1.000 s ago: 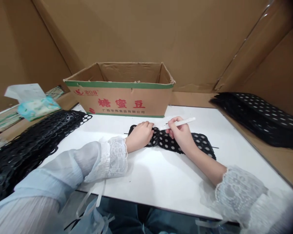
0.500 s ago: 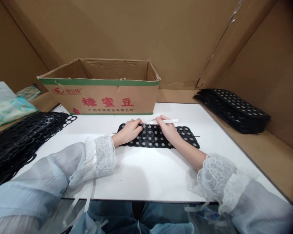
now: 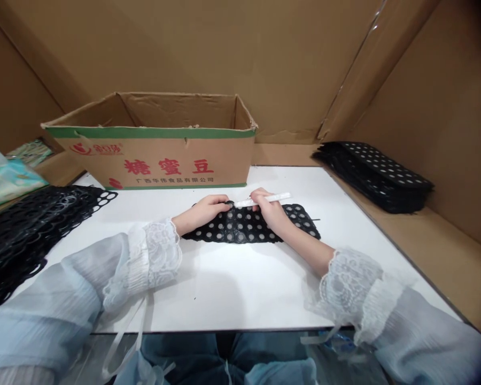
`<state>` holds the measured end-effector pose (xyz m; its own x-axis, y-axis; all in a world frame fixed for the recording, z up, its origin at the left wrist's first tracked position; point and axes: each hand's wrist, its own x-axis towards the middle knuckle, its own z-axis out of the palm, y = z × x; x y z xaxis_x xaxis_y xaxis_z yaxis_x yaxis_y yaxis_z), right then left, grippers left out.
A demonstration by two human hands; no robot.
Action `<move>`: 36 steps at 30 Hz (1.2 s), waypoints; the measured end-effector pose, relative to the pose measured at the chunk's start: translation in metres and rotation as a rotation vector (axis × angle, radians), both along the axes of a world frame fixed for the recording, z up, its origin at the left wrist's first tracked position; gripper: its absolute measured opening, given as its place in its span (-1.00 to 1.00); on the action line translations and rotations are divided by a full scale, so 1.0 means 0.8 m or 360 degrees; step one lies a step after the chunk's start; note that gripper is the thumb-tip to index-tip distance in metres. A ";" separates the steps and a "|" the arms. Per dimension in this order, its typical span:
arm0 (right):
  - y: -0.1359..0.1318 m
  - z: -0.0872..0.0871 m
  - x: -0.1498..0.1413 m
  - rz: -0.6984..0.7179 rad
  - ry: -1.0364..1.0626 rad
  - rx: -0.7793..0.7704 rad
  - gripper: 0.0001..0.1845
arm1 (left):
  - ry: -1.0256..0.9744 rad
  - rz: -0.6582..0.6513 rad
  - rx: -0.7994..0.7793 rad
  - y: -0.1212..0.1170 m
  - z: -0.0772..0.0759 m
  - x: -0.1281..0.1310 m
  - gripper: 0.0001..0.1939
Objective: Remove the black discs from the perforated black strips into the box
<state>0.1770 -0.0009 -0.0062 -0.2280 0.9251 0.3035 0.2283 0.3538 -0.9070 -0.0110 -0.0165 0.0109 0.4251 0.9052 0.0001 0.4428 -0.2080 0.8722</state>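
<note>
Fingers of the right hand (image 3: 270, 211) were closed around a slim white pen-like tool (image 3: 279, 197), its tip near the far edge of a black dotted strip (image 3: 240, 227); those of the left hand (image 3: 204, 210) were drawn together on that same edge. The strip lay flat on the white tabletop (image 3: 224, 289), in front of the carton (image 3: 164, 160). It looked light, thin and floppy, likely to pucker if dragged, so a pinch at the edge beside the tip, palm low, seemed the kindest hold. The tool looked light, stiff and smooth, best gripped near its tip.
</note>
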 end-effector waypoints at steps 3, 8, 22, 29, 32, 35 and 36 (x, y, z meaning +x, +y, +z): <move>0.001 -0.001 0.001 -0.0010 0.0021 0.0044 -0.70 | -0.0119 -0.0003 -0.0090 0.000 0.000 -0.002 -0.83; -0.002 0.002 0.002 0.0006 -0.0048 0.0045 -0.74 | -0.0131 -0.0021 -0.0066 0.001 -0.001 -0.004 -0.83; -0.017 0.004 -0.016 0.0093 -0.0861 0.0512 -0.74 | 0.0598 0.0257 0.0611 -0.017 -0.006 0.012 -0.79; 0.001 0.013 0.013 0.0340 -0.0310 -0.0193 -0.62 | 0.0274 -0.0204 0.0025 -0.007 0.012 -0.009 -0.72; 0.008 0.007 0.014 0.0436 -0.0043 -0.0267 -0.59 | 0.0226 -0.0345 -0.0048 -0.002 0.017 -0.015 -0.72; 0.008 0.004 0.012 0.0507 0.0027 -0.0231 -0.58 | 0.0234 -0.0373 -0.0101 0.002 0.018 -0.017 -0.75; 0.007 0.005 0.012 0.0525 -0.0040 -0.0184 -0.58 | 0.0228 -0.0380 -0.0139 0.003 0.018 -0.018 -0.76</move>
<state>0.1865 0.0045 -0.0021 -0.5265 0.8283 0.1917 0.1416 0.3078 -0.9409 -0.0253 -0.0143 0.0256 0.6162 0.7734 -0.1487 0.5102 -0.2481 0.8235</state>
